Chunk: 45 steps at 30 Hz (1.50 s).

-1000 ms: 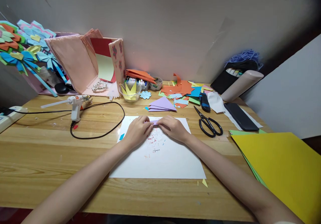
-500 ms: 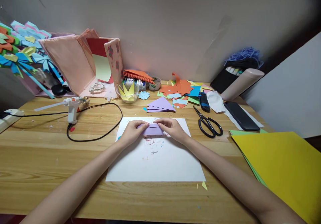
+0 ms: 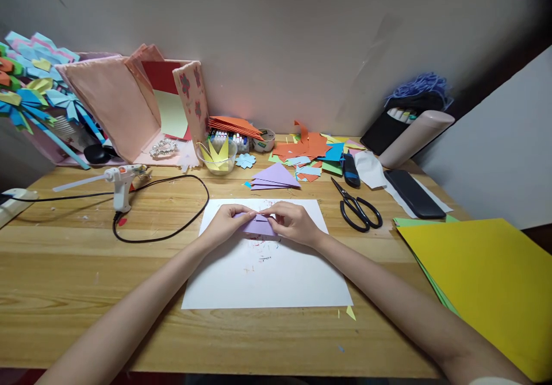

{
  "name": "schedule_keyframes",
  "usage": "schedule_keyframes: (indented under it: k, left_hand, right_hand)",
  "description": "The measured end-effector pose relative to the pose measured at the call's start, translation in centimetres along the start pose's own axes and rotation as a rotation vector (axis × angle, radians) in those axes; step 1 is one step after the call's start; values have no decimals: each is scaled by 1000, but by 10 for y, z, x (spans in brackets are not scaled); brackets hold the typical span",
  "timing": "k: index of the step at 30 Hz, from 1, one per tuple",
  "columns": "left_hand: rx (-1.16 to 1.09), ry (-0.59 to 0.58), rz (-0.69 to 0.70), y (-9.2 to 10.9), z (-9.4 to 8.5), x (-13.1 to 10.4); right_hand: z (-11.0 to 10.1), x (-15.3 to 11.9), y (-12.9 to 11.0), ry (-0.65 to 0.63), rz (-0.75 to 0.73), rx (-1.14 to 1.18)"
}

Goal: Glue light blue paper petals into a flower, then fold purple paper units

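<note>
A folded piece of purple paper (image 3: pixel 257 227) is held between my two hands, just above a white sheet (image 3: pixel 267 284) marked with small coloured strokes. My left hand (image 3: pixel 228 223) pinches its left side, thumb on top. At its upper right edge, my right hand (image 3: pixel 294 222) pinches with thumb and forefinger; the fingers partly cover that side. A short flap shows along the paper's top. Beyond the hands lies a stack of purple folded triangles (image 3: pixel 276 177).
Black-handled scissors (image 3: pixel 356 207) lie right of the white sheet, near a black phone (image 3: pixel 414 194). Yellow paper (image 3: pixel 478 281) covers the right front. A glue gun (image 3: pixel 122 187) with its looped cord stands at left. Paper scraps (image 3: pixel 308 148) and a clear bowl (image 3: pixel 218 158) sit behind.
My right hand's fingers have curled and shifted slightly left along the paper's top edge. The paper is tilted a little more. My left hand keeps its hold. The view has shifted slightly.
</note>
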State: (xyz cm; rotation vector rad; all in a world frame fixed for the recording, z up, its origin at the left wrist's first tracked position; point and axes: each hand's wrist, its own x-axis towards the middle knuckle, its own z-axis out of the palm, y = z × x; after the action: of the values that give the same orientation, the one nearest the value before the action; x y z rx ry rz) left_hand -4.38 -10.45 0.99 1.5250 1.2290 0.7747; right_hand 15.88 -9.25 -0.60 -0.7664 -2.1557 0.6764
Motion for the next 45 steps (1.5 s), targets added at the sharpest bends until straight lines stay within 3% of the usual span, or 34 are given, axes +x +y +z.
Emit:
schedule_keyframes:
  k: [13,22,33,45]
  left_hand:
    - [19,-15,-32,0,-1,2]
    - [-13,-112,12,-1,0,0]
    - [-24,-69,22,-2,5,-1]
    - [-11,47,2,-1,13,-4]
  right_hand:
    - [2,-2,5,-30,-124,-47]
    - [3,-2,2,4,-117,-87]
    - [7,-3,-3,47,-86,-103]
    - [8,-1,-5,-36,26,-104]
